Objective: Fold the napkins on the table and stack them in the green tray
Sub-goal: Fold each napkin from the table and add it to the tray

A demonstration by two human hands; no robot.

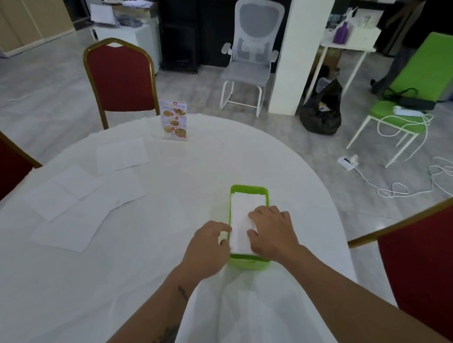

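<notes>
Head view: both hands at green tray (248, 189), lower centre. Right hand (272, 233) flat, fingers spread, pressing folded napkin (242, 224) into tray. Left hand (207, 247) loosely curled at tray's left rim. Unfolded napkins (72, 203) lie left on counter (172, 253), nearer left hand; tray's long axis runs away from person.

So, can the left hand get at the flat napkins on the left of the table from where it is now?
Probably yes. The left hand rests at the green tray, and only bare tablecloth lies between it and the flat napkins. Nothing blocks that path.
</notes>
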